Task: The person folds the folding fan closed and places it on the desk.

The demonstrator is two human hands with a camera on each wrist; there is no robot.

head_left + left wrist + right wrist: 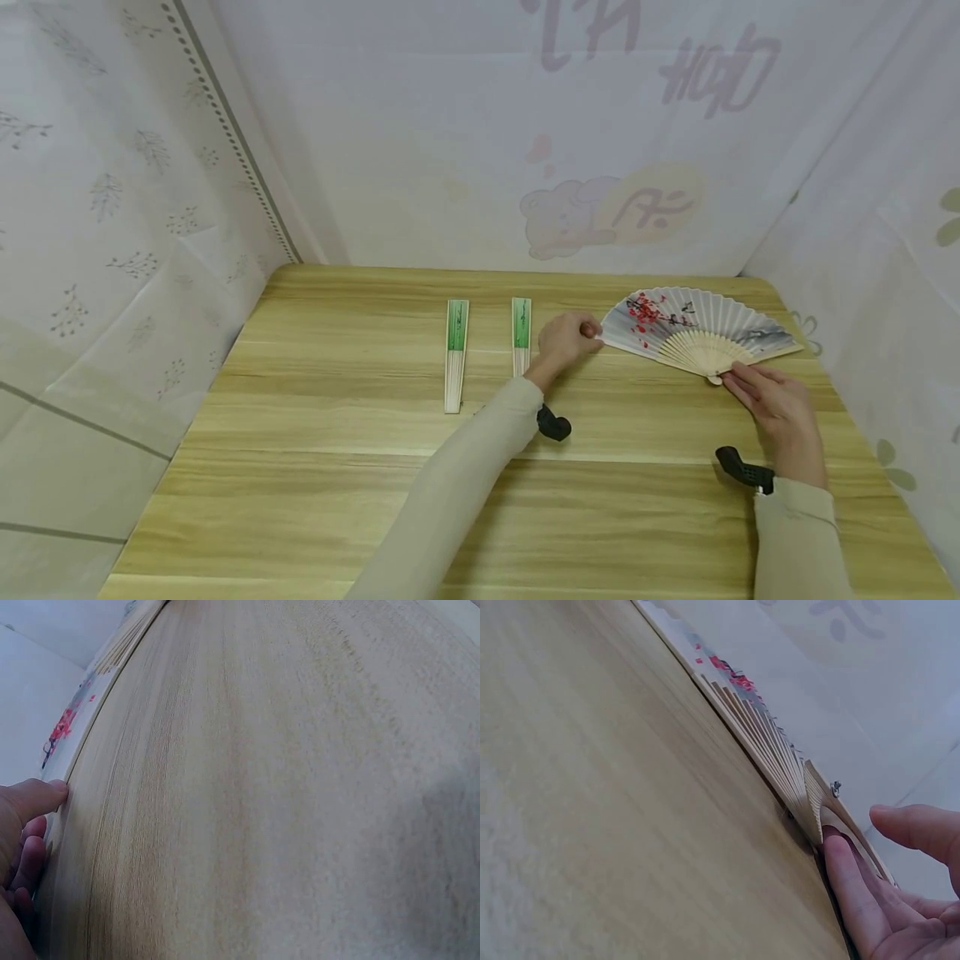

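A folding fan [697,329] lies spread at the table's right, painted with red blossoms, its pale ribs meeting at a pivot nearest me. My left hand [567,337] pinches the fan's left corner; its thumb [41,796] rests on the outer edge in the left wrist view. Close to the pivot, my right hand [776,404] holds the base of the right side. Its fingers [847,889] reach under the right guard stick, and its thumb [915,829] lies above, a small gap showing beneath it. That guard stands slightly raised in the right wrist view.
Two folded fans with green tops and pale sticks lie to the left: one [456,357] fully visible, the other [521,325] partly behind my left forearm. Patterned cloth walls [420,150] enclose the back and sides of the wooden table [315,467].
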